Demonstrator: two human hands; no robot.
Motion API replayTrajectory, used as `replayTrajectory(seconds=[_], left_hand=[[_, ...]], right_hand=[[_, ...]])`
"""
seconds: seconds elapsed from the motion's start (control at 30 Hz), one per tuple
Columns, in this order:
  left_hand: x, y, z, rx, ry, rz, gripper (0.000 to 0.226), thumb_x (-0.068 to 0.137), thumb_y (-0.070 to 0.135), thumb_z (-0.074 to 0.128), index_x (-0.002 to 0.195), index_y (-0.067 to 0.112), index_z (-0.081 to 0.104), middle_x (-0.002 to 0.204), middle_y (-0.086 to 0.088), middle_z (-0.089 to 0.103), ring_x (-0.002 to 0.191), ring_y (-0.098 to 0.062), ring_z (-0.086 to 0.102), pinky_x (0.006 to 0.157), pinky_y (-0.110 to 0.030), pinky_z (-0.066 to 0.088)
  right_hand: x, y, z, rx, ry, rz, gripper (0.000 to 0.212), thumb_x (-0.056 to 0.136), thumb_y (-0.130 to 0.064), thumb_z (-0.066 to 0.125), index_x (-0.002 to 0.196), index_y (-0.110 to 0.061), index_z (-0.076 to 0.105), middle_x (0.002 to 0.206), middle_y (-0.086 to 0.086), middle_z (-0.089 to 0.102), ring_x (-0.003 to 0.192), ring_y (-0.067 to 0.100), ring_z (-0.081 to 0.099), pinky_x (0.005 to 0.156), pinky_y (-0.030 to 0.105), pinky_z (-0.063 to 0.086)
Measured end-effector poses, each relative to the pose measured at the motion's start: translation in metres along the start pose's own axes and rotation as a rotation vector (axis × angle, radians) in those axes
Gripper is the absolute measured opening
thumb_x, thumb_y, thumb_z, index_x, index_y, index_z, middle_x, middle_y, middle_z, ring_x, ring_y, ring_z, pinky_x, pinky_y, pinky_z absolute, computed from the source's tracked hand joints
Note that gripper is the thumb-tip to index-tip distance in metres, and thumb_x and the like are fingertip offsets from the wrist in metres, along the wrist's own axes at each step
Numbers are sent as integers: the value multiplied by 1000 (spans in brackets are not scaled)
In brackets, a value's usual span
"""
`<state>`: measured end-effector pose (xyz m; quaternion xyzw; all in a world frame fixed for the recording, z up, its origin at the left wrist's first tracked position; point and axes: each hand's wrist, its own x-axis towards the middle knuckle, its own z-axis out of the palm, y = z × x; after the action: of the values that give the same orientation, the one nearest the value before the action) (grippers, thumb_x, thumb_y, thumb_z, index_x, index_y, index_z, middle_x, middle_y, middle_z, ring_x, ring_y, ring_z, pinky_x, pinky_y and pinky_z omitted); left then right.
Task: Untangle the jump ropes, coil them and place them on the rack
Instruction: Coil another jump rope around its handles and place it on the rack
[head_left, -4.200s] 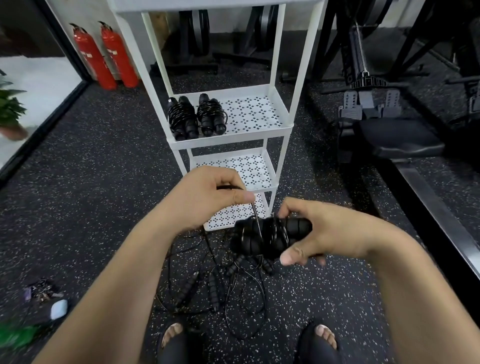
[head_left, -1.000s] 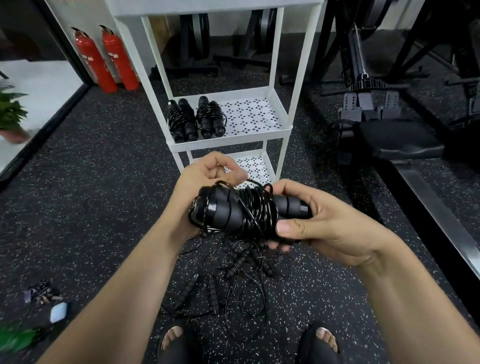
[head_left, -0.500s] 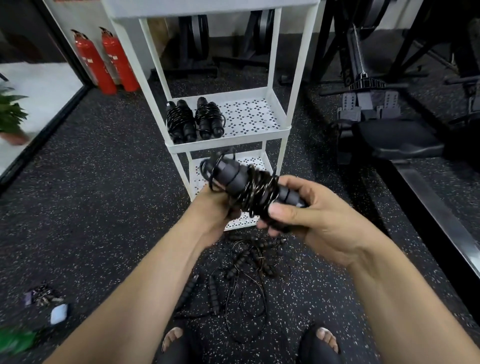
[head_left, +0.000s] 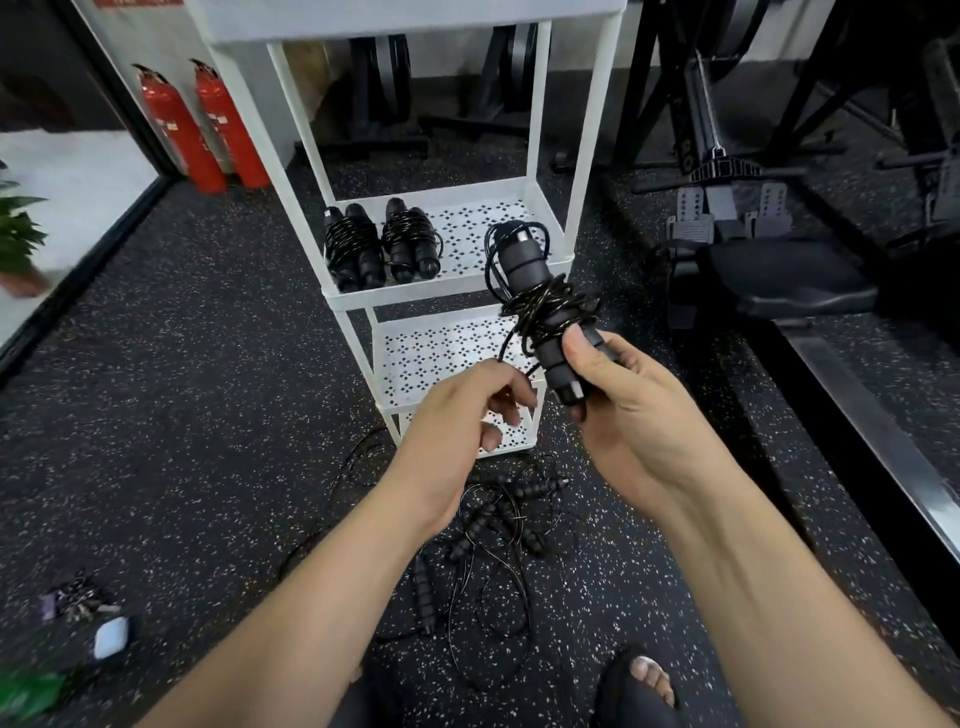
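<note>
Now right hand (head_left: 623, 410) fingers clasp the coiled jump rope (head_left: 540, 306); left hand (head_left: 457, 415) loosely curled, empty.

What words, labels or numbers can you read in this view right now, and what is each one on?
No text here can be read.
Label on the left fire extinguisher: too blurred to read.
Label on the right fire extinguisher: too blurred to read.
Red sign on the wall: cut off by the top edge, unreadable.
Held jump rope: no print visible.

Two coiled ropes (head_left: 357, 254) on rack (head_left: 441, 294) middle shelf (left side); tangled ropes (head_left: 493, 514) on floor (head_left: 208, 415) before rack.
</note>
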<state>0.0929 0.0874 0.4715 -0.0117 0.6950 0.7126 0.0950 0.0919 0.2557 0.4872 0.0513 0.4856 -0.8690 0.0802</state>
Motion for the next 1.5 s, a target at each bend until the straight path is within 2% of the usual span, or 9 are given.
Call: replayTrajectory(seconds=[0.23,0.33,0.47,0.6,0.7,0.83,1.07,1.27,1.5], left_hand=[[-7,-9,4,48,164,118,28,109,39,58,97,21,76,107,-5,75,91,-12,56,91,-40,44],[-11,-8,2,11,-10,76,36,93,43,72,114,14,69,112,2,75,100,-11,64,100,-41,49],[-8,-12,-3,253,-68,114,56,71,74,86,111,40,65,119,8,75,120,-23,67,106,-59,52],[-7,-6,-10,361,-86,160,50,71,63,90,108,39,65,113,15,77,111,-12,72,102,-52,56],[-12,-5,-10,313,-147,145,46,73,50,95,104,33,66,110,11,79,107,-12,75,101,-52,57],[-9,-8,-9,215,-134,100,47,62,56,97,92,32,68,106,3,81,102,-20,77,100,-52,59],[-8,-8,5,-72,-20,71,33,82,41,90,88,18,67,88,-5,72,76,-16,61,87,-39,52],[-18,-8,22,-286,42,-48,44,83,45,77,99,5,67,88,0,75,94,-25,61,85,-34,47],[-16,1,16,-483,25,-294,31,84,34,81,103,11,72,87,-4,74,77,-12,67,68,-26,44]], right_hand=[[-2,2,0,-14,0,72,34,96,-17,76,126,-5,64,113,12,75,106,25,61,91,35,40],[1,-5,-6,-13,1,153,20,90,-7,78,99,-13,62,108,17,75,98,27,69,84,29,54],[4,-13,-15,-152,-52,180,46,75,-2,93,85,-21,52,96,15,67,90,30,68,73,34,53],[5,-23,-28,-292,-74,216,64,64,-5,97,110,-11,52,101,17,67,90,32,75,72,37,62],[3,-34,-34,-356,-198,304,80,74,-7,92,143,-14,53,115,18,76,110,42,76,88,47,63],[2,-34,-35,-477,-267,231,52,84,-16,85,133,-7,71,131,15,76,129,37,68,119,51,47],[6,-18,-24,-151,-131,123,61,83,-10,87,135,10,63,126,25,74,109,32,72,100,41,59],[5,1,-15,-66,7,-19,44,83,-11,86,119,4,66,106,17,68,100,32,61,84,38,50],[6,10,-13,-197,32,-109,50,86,-16,90,126,0,65,125,36,66,106,32,65,101,48,50]])
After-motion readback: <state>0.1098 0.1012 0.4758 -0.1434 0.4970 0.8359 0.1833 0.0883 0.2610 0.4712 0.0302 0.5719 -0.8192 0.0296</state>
